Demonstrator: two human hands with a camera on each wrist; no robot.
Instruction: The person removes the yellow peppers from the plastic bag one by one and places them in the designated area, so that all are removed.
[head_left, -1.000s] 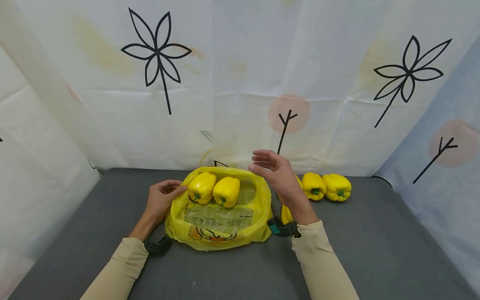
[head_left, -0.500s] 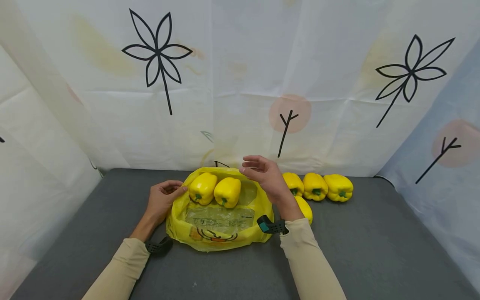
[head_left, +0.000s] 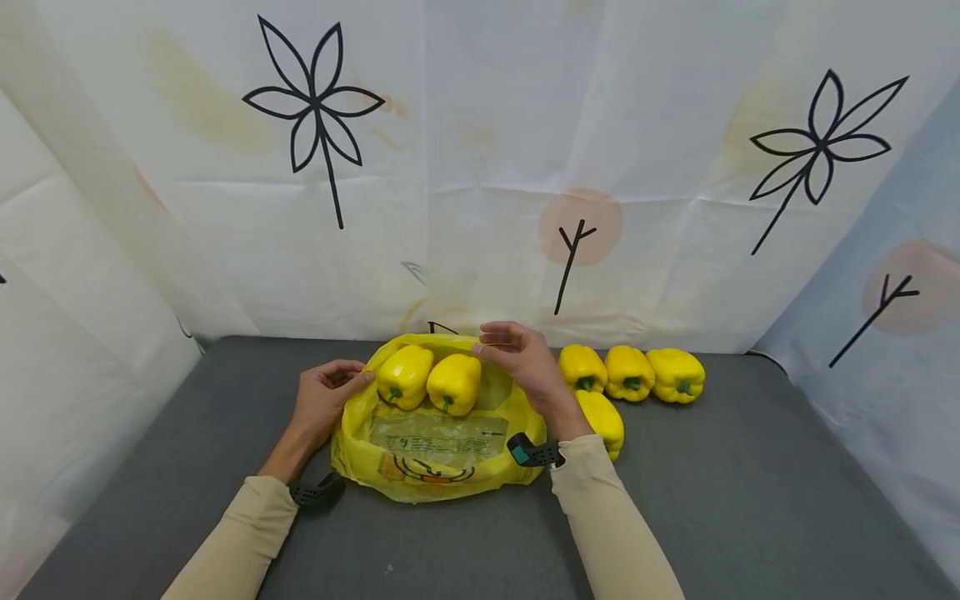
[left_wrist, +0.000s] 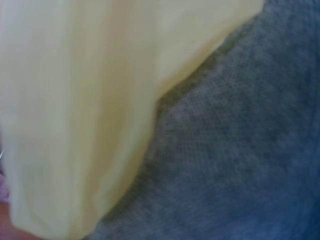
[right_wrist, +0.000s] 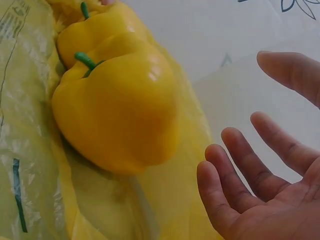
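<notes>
A yellow plastic bag (head_left: 435,492) lies with its mouth spread wide, and two yellow bell peppers (head_left: 405,377) (head_left: 453,384) sit inside toward the back left. My left hand (head_left: 318,404) pinches the bag's left rim between thumb and fingers. Over the bag's back right rim is my right hand (head_left: 525,362), its fingers loosely extended and holding nothing. The right wrist view shows that hand (right_wrist: 270,185) apart from the nearer pepper (right_wrist: 120,105), thumb and fingers spread. Pale yellow plastic of the bag (left_wrist: 75,110) fills much of the left wrist view; the left fingers are hardly visible there.
Three more yellow bell peppers (head_left: 582,367) (head_left: 629,372) (head_left: 676,375) stand in a row at the table's back, right of the bag. Another pepper (head_left: 602,423) lies in front of them, partly behind my right forearm. The grey table (head_left: 750,500) ends at a printed white curtain (head_left: 465,167).
My right hand has moved left and slightly down, over the bag's back right rim, uncovering the peppers behind the arm. The left hand and the bag have stayed in place.
</notes>
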